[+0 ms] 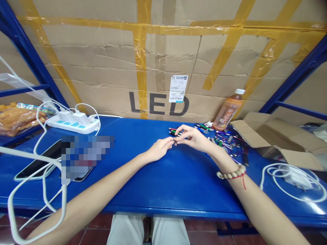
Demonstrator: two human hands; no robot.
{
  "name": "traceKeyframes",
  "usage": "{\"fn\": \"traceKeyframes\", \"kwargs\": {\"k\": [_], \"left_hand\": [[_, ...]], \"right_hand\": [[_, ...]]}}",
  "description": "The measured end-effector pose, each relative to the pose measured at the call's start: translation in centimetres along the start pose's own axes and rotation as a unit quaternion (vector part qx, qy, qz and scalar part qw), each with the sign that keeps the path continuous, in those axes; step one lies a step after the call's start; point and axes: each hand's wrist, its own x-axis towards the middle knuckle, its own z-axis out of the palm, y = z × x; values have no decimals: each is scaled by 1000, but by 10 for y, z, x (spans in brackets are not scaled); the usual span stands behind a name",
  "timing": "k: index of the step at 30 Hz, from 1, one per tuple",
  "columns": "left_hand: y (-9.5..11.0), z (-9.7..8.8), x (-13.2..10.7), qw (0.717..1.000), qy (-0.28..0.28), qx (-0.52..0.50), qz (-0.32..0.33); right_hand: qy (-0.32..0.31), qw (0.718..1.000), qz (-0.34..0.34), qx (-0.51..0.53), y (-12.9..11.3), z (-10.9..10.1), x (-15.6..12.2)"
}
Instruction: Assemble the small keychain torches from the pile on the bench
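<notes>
My left hand [160, 148] and my right hand [192, 137] meet over the middle of the blue table [158, 180]. Their fingertips are pinched together around a small object that I cannot make out. Just beyond the fingers lie several small coloured cylinders [175, 131], red, green and black. A larger scatter of the same small parts [226, 140] lies to the right of my right hand. My right wrist wears a bead bracelet [232, 174] with a red string.
A white power strip [74, 123] with plugs and cables sits at the left, phones [38, 162] in front of it. An orange drink bottle [227, 110] leans on the cardboard wall. An open cardboard box [276, 139] and a white charger with coiled cable [293, 178] lie at the right.
</notes>
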Motion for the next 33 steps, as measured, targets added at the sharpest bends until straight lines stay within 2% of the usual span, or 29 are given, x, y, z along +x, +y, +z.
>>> {"fn": "traceKeyframes", "kwargs": {"k": [4,11,18,24,30,33], "left_hand": [[2,-1,-2,1000,-19,23,2],[-3,-1,-3,999,-17,40,14],[-7,-1,-3,997,7,65,43],[-7,-1,-4,994,47,79,60],[-3,-1,-5,991,63,89,79],[-1,-2,-5,992,65,89,65]], "right_hand": [[-6,999,-3,-51,2,0,-3],[-5,991,12,-134,-3,0,-4],[16,994,77,-77,1,8,-4],[33,995,89,-20,1,13,-3],[30,991,126,-12,-2,13,-2],[38,988,150,-14,-4,14,-1]]}}
